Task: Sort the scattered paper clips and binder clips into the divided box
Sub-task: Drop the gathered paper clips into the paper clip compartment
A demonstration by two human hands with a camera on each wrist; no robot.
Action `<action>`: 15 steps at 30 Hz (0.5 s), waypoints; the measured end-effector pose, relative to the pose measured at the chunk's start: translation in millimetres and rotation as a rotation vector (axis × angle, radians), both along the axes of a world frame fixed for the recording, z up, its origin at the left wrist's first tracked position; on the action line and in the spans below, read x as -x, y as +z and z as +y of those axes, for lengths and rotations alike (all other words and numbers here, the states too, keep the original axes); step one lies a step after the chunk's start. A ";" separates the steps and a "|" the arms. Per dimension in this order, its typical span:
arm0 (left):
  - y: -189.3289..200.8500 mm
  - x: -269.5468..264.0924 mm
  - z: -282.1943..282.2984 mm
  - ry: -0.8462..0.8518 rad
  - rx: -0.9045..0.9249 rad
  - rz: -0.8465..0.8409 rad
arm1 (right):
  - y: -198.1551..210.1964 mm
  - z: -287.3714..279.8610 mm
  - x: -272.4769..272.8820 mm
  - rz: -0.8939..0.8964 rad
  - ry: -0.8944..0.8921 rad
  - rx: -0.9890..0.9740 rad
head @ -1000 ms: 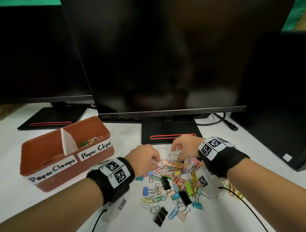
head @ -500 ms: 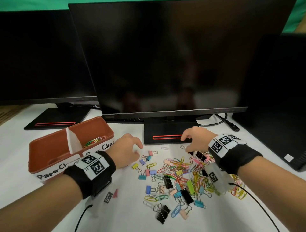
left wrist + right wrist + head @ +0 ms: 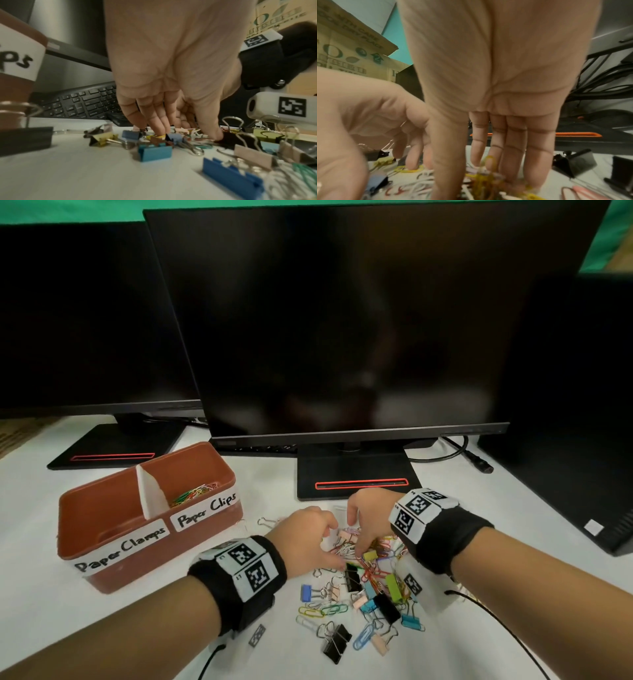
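A reddish-brown divided box (image 3: pixel 154 566) stands at the left, labelled "Paper Clamps" and "Paper Clips". Coloured paper clips (image 3: pixel 193 493) lie in its right compartment; the left one looks bare. A mixed pile of paper clips and binder clips (image 3: pixel 371 590) lies in front of the centre monitor. My left hand (image 3: pixel 334 544) reaches down into the pile's far left side, fingers straight, thumb tip on a black binder clip (image 3: pixel 228 139). My right hand (image 3: pixel 356 537) stands just beside it, straight fingers (image 3: pixel 513 162) pressed into yellow paper clips. Neither hand clearly holds a clip.
The centre monitor's stand (image 3: pixel 356 474) is just behind the hands, another monitor base (image 3: pixel 116 446) behind the box. A black case (image 3: pixel 565 405) fills the right side, with a cable plug (image 3: pixel 479 465) near it. A keyboard (image 3: pixel 82 104) lies under the monitor.
Half a second ago the hands were apart, the left near the box and the right by the monitor stand. Both have come back together over the far part of the pile.
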State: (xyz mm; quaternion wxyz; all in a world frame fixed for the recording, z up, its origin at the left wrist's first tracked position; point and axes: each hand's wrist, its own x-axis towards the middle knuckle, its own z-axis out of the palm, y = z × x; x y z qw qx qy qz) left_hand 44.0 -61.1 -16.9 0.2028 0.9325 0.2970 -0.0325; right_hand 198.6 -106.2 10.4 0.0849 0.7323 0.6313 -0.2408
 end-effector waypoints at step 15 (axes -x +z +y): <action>-12.6 -12.2 0.6 0.191 0.105 -0.071 | -3.4 -9.9 -14.7 0.136 -0.040 -0.116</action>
